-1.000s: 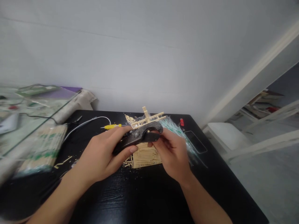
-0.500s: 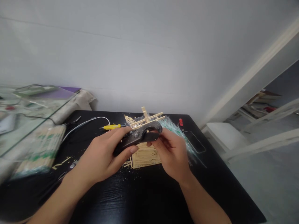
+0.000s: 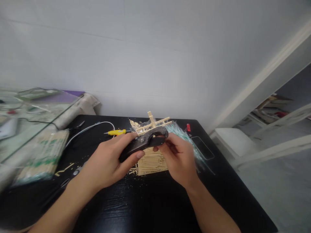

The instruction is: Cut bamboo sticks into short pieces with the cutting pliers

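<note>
My left hand [image 3: 107, 161] is wrapped round the handles of a black hand cutter [image 3: 142, 140], its curved jaw pointing right. Close by the jaw, my right hand [image 3: 181, 158] has its fingers pinched together on a thin wooden stick [image 3: 154, 136]. Only a small pale end of that stick shows in the jaw; the rest is hidden behind the blade and fingers. Just beyond the cutter stands a small frame of glued-looking sticks [image 3: 152, 119], with one piece upright. Below the hands lies a flat stack of pale cut sticks [image 3: 152, 163].
A yellow-handled pointed tool [image 3: 117, 132] and a white cable [image 3: 89, 125] lie at the back left. Bagged sticks [image 3: 46, 152] rest on the left, by a glass-topped table [image 3: 36, 124]. On the right are green-and-clear packaging [image 3: 178, 131], a phone [image 3: 202, 147] and a red object [image 3: 188, 127].
The cutter's blade has swung slightly upward into the curved jaw. Both hands stay almost in the same place.
</note>
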A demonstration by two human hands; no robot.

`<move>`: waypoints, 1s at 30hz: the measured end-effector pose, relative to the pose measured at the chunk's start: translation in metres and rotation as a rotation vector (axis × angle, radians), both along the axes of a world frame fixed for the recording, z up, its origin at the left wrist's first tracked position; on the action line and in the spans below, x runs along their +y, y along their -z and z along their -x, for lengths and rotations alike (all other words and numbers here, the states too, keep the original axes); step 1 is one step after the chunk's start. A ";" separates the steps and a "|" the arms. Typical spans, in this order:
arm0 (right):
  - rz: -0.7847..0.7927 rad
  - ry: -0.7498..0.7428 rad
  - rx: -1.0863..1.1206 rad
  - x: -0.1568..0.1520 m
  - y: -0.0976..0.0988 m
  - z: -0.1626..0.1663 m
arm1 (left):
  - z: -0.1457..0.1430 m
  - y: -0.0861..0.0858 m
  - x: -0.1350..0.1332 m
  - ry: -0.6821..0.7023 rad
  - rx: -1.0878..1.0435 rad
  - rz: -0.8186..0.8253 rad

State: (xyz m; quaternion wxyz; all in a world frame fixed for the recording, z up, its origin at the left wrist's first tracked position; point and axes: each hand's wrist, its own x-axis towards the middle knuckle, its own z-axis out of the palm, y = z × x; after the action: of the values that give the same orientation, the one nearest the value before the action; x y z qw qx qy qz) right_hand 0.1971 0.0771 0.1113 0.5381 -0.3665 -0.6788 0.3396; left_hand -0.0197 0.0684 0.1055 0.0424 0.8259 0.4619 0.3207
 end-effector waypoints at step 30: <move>0.037 -0.145 0.012 0.006 -0.004 -0.004 | 0.000 0.000 -0.001 -0.020 0.058 0.051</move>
State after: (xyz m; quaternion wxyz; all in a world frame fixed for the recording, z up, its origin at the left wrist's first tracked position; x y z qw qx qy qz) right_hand 0.2008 0.0835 0.1154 0.5092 -0.3241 -0.6939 0.3927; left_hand -0.0200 0.0670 0.1056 0.0469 0.8288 0.4790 0.2853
